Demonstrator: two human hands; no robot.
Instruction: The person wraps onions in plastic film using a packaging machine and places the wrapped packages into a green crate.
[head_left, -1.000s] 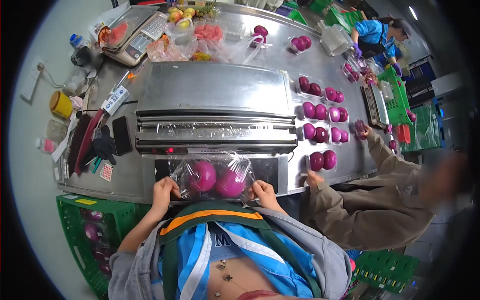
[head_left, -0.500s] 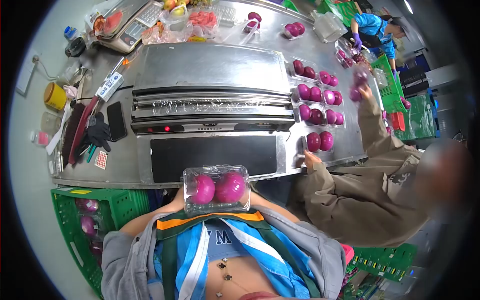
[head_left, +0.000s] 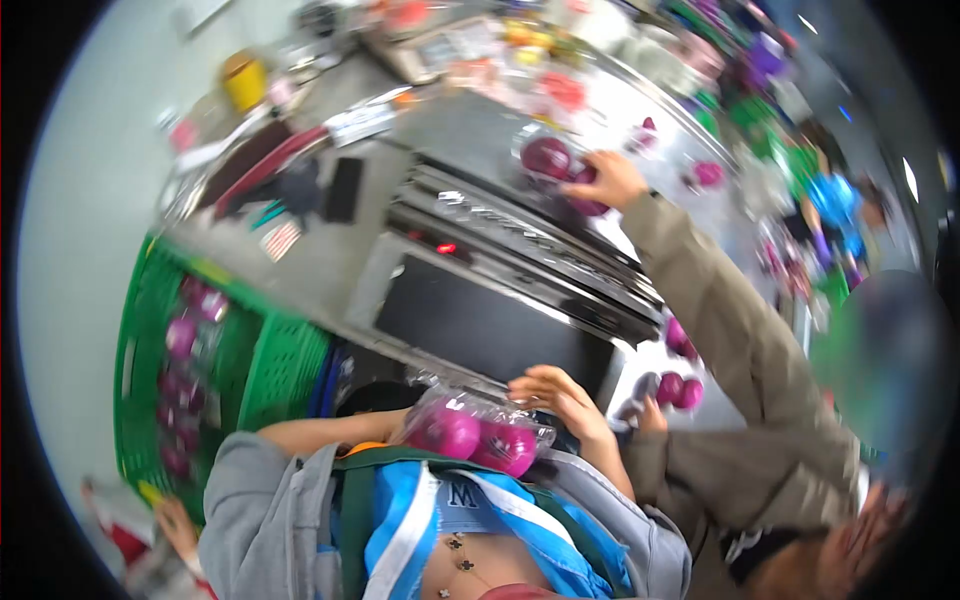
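A clear plastic pack of two red onions point(head_left: 445, 432) is tilted close against my chest. My left hand point(head_left: 398, 426) grips its left end, its fingers mostly hidden behind the plastic. Raised just off the pack's right side, my right hand point(head_left: 565, 398) has its fingers stretched out and holds nothing. Ahead lies a wrapping machine point(head_left: 520, 225) with a red light and a black plate point(head_left: 480, 315). Above the machine's left part, a co-worker's hand point(head_left: 612, 180) holds another pack of onions point(head_left: 546, 158).
A green crate point(head_left: 140, 340) with packed onions stands at my left, and another person's hand point(head_left: 178, 525) is beside it. The co-worker's sleeve point(head_left: 710, 275) reaches across from the right. More onions point(head_left: 680, 390) sit near their other hand. A phone point(head_left: 343, 190) lies on the table.
My view has turned left, showing more of the crate. My right hand has come off the pack and opened. The co-worker's far hand has moved left over the machine with a pack.
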